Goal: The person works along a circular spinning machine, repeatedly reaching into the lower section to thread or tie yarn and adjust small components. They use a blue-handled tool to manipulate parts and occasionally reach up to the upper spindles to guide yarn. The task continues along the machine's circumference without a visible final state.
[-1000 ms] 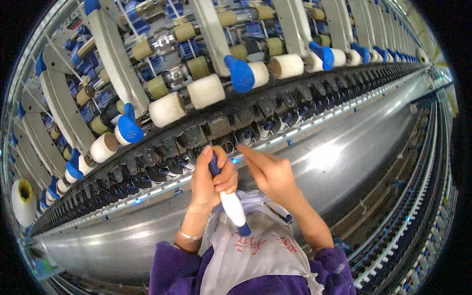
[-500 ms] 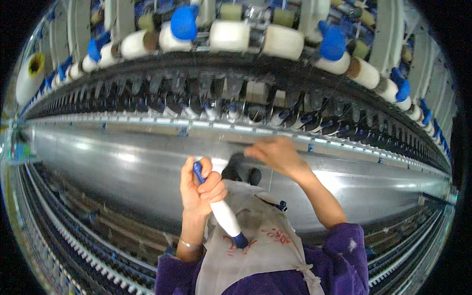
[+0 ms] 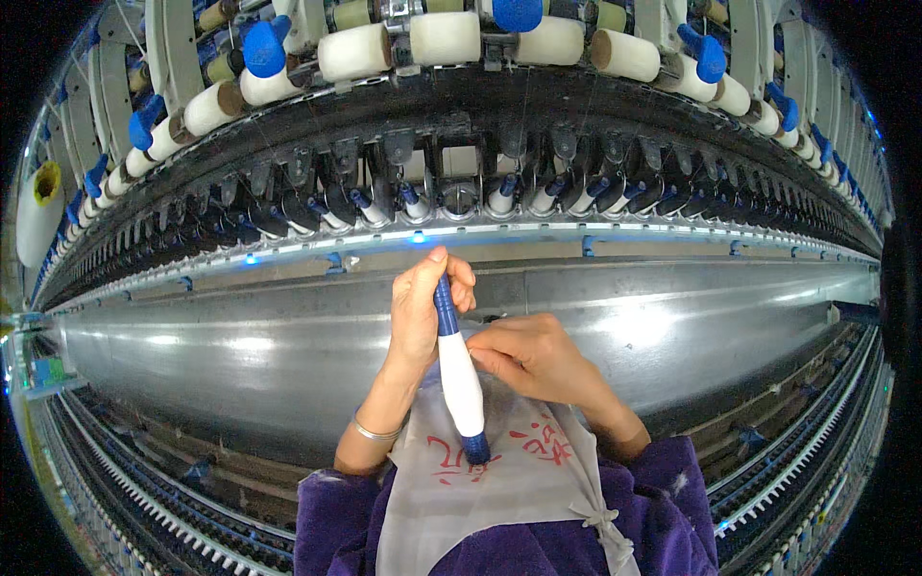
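Note:
My left hand (image 3: 419, 312) grips a spinning bobbin (image 3: 462, 389) by the upper end of its blue tube, thumb along the top. White yarn is wound thickly round the bobbin's middle, and its blue base points down toward my apron. Close against the yarn's right side is my right hand (image 3: 543, 360), thumb and forefinger pinched together. Any thread between those fingertips is too fine to make out. Ahead stands a row of bobbins on spindles, among them one white-and-blue bobbin (image 3: 502, 197) just right of a spindle position (image 3: 462, 200) without a bobbin.
White rollers (image 3: 446, 40) and blue levers (image 3: 266, 48) line the frame above the spindles. A pale rail (image 3: 538, 230) runs below them. Beneath my hands lies a shiny metal surface (image 3: 240, 331). Another machine's toothed edge (image 3: 182, 523) curves behind me on both sides.
My left hand has moved up and slightly right, and the bobbin is now more upright. My right hand has come down from the rail side to the bobbin's yarn. The view has shifted.

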Demonstrator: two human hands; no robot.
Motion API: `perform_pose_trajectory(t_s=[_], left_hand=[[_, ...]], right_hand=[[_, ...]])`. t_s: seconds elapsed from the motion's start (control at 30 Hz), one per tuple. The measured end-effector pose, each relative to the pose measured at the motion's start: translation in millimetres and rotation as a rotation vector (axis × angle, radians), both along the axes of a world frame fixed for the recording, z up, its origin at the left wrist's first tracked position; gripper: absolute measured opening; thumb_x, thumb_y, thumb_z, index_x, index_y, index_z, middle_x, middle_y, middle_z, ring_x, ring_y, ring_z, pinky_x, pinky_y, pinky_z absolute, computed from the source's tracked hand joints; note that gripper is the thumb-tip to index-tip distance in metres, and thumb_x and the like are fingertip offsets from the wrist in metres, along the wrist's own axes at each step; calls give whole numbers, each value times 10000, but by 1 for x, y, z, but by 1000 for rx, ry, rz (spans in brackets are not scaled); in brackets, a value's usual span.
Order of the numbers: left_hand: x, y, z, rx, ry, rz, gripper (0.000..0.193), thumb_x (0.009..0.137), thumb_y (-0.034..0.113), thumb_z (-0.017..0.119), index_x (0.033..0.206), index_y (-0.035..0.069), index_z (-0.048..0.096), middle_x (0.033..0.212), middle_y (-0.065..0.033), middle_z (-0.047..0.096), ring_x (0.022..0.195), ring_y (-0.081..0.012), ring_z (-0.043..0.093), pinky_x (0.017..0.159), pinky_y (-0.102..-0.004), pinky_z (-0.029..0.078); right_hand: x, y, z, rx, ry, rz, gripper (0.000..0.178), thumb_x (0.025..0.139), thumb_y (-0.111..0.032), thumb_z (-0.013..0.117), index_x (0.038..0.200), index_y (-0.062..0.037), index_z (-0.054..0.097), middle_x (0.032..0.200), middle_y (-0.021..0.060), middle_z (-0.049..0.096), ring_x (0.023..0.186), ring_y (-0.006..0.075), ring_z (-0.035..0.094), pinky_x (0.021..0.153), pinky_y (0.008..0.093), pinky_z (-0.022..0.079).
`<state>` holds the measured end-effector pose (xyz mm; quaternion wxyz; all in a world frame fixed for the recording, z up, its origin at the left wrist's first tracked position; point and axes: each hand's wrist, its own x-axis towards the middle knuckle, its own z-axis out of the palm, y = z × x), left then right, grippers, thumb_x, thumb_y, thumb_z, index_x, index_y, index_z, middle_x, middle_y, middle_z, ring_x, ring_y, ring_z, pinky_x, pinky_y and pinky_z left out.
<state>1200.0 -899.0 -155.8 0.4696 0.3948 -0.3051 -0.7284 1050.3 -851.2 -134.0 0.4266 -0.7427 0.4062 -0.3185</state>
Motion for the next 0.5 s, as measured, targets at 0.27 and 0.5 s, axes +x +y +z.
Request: perform_pose_trajectory(t_s=[0.27,0.5], left_hand=[[32,-17,1,96,119,-85,388,941,337,427,704,41,512,560,10,386,517,-99,381,501,-250,346],[45,-12,-10,253,185,-178,370,919,442,504,879,74,498,717,-1,504,520,-85,456,467,-233,437]], right_hand=[[29,0,15,68,-105,-200,60,742,-34,630,795,-15,610,653,80,557,523,176,521,485,299,398],[47,-6,16,163,-192,-61,54,714,-41,603,733,-22,556,679,50,517,613,135,521,554,294,417]])
